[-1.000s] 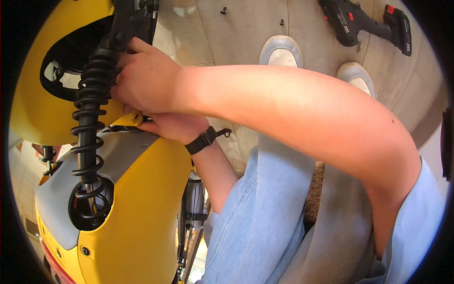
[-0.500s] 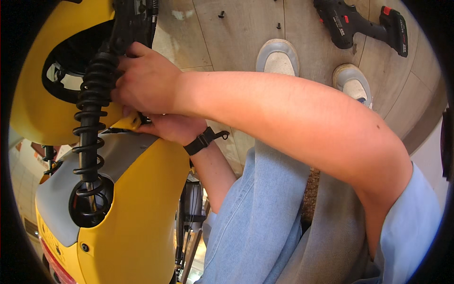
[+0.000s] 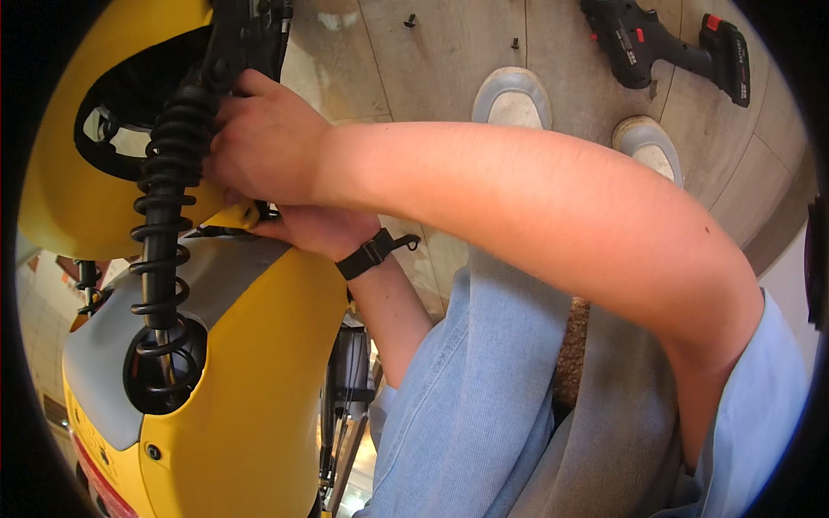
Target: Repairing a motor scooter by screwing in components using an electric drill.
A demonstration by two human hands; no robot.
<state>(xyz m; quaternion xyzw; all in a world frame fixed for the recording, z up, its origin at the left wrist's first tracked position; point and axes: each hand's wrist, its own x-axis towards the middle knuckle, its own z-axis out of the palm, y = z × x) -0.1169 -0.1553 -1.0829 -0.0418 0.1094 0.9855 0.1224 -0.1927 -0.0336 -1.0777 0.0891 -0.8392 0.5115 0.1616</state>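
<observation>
My right hand [image 3: 259, 142] reaches across to the black coil-spring shock absorber [image 3: 164, 246] on a yellow vehicle, fingers curled behind its upper part; what they hold is hidden. Beneath it, my left hand [image 3: 319, 229], with a black strap at the wrist, is at a small yellow plastic piece [image 3: 250, 211], thumb against it and other fingers mostly hidden. A yellow body section with an oval black opening [image 3: 91, 125] lies behind the shock. The yellow and grey panel [image 3: 276, 363] below has a round black recess around the shock's lower end.
A black cordless power tool [image 3: 635, 47] lies on the grey plank floor [image 3: 449, 52] at upper right, with small dark screws [image 3: 411, 22] to its left. My shoes [image 3: 509, 95] and jeans [image 3: 466, 388] are below my forearms. Another coil spring [image 3: 86, 285] shows at the far left.
Both hands stay at the same parts of the vehicle. Only a slight shift of the whole view and small movements of my arms show across the frames.
</observation>
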